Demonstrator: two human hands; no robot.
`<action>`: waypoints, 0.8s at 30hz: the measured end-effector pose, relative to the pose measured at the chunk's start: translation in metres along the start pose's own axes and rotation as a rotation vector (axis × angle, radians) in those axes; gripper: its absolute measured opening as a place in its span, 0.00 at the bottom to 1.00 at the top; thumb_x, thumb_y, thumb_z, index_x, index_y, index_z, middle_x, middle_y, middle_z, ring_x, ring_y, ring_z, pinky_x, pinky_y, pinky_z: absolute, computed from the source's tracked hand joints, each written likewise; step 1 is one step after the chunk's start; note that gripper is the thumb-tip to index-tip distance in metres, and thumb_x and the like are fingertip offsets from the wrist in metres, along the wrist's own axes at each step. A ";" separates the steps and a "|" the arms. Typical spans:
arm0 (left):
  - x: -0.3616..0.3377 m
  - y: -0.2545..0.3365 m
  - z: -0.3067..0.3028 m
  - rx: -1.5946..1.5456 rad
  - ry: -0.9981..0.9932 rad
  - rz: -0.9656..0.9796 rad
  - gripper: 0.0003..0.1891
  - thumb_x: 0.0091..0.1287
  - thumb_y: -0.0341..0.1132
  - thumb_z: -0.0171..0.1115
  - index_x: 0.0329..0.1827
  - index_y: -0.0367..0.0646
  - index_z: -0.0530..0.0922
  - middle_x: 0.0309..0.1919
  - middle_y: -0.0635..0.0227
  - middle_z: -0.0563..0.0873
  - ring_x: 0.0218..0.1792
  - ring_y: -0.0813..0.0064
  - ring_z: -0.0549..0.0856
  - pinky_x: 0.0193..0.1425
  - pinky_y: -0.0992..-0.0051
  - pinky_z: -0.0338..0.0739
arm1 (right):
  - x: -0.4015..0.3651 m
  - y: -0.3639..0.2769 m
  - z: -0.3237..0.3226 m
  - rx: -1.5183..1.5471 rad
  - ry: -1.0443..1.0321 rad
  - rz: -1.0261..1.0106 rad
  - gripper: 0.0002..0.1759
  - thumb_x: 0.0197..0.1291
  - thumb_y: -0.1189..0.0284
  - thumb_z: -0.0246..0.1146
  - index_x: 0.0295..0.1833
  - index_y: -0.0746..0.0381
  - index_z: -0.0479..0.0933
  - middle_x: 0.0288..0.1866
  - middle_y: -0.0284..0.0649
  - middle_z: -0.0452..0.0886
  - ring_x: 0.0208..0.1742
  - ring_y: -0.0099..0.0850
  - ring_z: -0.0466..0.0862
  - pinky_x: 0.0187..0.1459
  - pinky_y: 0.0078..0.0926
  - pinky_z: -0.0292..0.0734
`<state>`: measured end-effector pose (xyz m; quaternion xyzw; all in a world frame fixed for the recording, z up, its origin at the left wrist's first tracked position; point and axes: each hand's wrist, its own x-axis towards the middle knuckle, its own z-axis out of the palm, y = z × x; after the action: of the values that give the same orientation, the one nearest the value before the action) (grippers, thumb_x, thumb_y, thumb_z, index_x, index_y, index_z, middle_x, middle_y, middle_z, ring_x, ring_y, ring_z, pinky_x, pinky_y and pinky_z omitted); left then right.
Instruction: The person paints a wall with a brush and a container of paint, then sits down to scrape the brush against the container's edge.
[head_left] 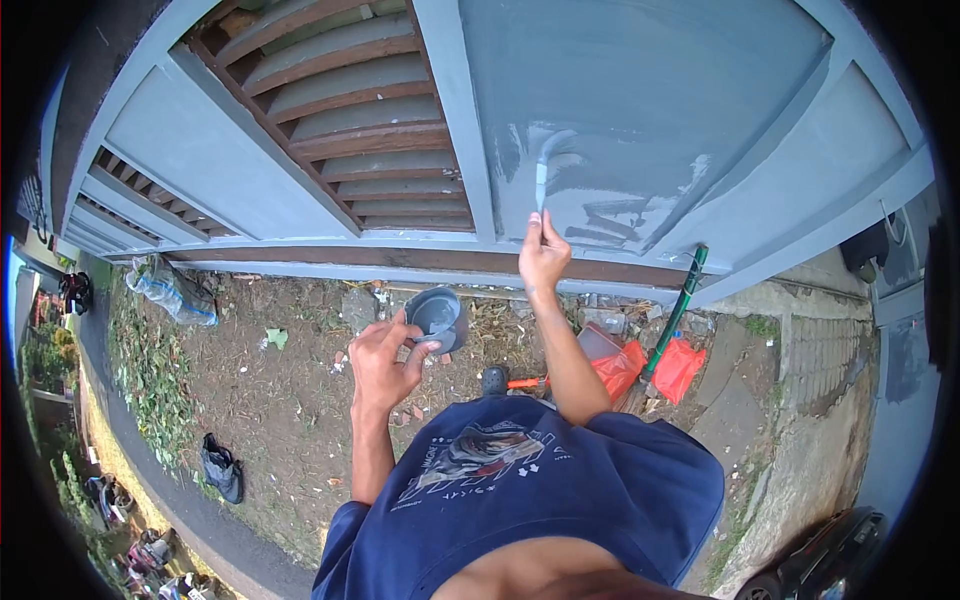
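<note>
My right hand [544, 258] is closed around the handle of a paintbrush [541, 185]. The brush's bristle end touches a grey-blue wooden panel [640, 100], where streaks of lighter paint surround it. Lower and to the left, my left hand [386, 358] grips the rim of a small grey paint pot [447, 318]. Paint coats the pot's inside, and its opening faces up toward me. The pot is held over the ground, below the panel's bottom edge.
Brown louvred slats [370, 130] fill the section left of the panel. Red plastic bags [678, 368] and a green pole [680, 305] are at the right. A stuffed plastic sack [170, 290] and a dark shoe-like item [221, 468] lie on the littered soil.
</note>
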<state>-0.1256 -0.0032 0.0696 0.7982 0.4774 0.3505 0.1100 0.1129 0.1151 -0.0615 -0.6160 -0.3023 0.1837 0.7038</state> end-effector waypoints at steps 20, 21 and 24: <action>0.010 -0.008 0.011 -0.069 0.030 0.039 0.13 0.47 0.31 0.81 0.31 0.40 0.84 0.21 0.61 0.86 0.31 0.56 0.88 0.50 0.60 0.84 | 0.080 -0.010 -0.077 0.015 0.270 -0.053 0.24 0.70 0.67 0.64 0.63 0.75 0.76 0.26 0.28 0.79 0.27 0.16 0.70 0.28 0.20 0.67; 0.012 -0.006 0.011 -0.081 0.031 0.056 0.13 0.47 0.31 0.81 0.31 0.40 0.84 0.22 0.62 0.86 0.31 0.57 0.88 0.50 0.61 0.83 | 0.063 -0.021 -0.054 0.006 0.201 -0.035 0.24 0.70 0.67 0.64 0.62 0.74 0.77 0.26 0.30 0.80 0.27 0.16 0.70 0.28 0.21 0.68; 0.011 0.000 0.012 -0.103 0.037 0.062 0.13 0.46 0.31 0.81 0.31 0.40 0.84 0.22 0.62 0.86 0.31 0.57 0.88 0.49 0.62 0.83 | 0.020 -0.038 0.001 -0.032 0.006 -0.123 0.23 0.69 0.66 0.65 0.61 0.73 0.78 0.22 0.35 0.78 0.25 0.16 0.69 0.26 0.24 0.68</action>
<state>-0.1145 0.0077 0.0660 0.7992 0.4356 0.3928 0.1313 0.1224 0.1219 -0.0205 -0.6081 -0.3404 0.1334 0.7046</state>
